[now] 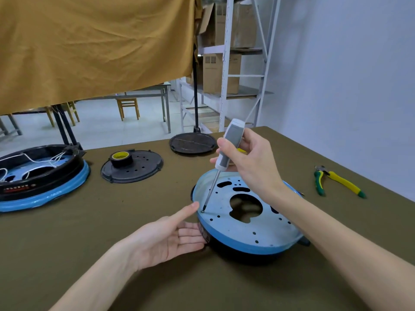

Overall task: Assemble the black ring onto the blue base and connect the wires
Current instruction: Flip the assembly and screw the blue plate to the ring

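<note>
A blue base [242,225] with a perforated pale plate lies on the table, with a black ring [244,254] showing under its near rim. My right hand [249,164] grips a grey-and-white screwdriver [226,151], whose tip stands on a screw near the plate's left edge. My left hand [170,236] is open, fingers straight against the left side of the assembly, thumb up at the rim. A second blue base with a black ring and white wires [42,176] sits at the far left.
A black perforated disc [143,169] carries a roll of black tape [120,158]. Another black disc [193,142] lies at the table's back edge. Green-and-yellow pliers [336,181] lie to the right. Shelving with boxes stands behind.
</note>
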`<state>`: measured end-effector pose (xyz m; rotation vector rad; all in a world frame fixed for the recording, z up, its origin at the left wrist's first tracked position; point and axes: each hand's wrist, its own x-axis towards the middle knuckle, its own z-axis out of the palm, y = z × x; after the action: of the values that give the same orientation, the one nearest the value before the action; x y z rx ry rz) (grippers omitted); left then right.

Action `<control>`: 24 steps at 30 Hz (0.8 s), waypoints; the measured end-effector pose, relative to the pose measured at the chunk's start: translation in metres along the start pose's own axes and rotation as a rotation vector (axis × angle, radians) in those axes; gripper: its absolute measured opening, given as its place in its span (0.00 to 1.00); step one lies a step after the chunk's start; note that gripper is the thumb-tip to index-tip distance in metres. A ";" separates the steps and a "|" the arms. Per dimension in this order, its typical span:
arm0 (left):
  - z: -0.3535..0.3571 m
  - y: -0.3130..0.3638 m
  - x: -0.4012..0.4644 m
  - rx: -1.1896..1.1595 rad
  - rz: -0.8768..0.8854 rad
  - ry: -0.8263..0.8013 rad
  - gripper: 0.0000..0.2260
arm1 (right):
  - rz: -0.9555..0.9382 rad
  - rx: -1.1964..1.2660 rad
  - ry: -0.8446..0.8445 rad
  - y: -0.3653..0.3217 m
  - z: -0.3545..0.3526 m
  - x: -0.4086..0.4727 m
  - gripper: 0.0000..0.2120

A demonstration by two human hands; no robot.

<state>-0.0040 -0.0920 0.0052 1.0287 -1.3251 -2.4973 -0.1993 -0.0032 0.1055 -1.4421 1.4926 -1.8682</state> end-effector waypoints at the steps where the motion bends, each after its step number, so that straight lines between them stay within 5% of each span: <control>1: 0.000 0.000 0.000 0.002 0.000 0.004 0.47 | -0.001 0.000 -0.003 0.000 0.000 0.000 0.08; 10: 0.003 0.001 -0.001 0.020 0.004 0.036 0.49 | -0.105 -0.170 -0.090 -0.009 0.014 0.004 0.13; 15: 0.005 0.001 -0.003 0.022 0.003 0.038 0.50 | -0.255 -0.625 -0.132 -0.024 0.014 0.010 0.25; 20: 0.007 0.001 -0.003 0.022 0.004 0.055 0.42 | -0.124 -0.745 -0.358 -0.055 0.005 0.033 0.14; 24: 0.009 0.002 -0.004 0.033 0.001 0.069 0.41 | -0.146 -0.998 -0.361 -0.068 -0.003 0.043 0.18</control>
<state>-0.0071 -0.0858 0.0121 1.1099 -1.3505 -2.4235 -0.1989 -0.0078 0.1861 -2.1714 2.2702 -0.7805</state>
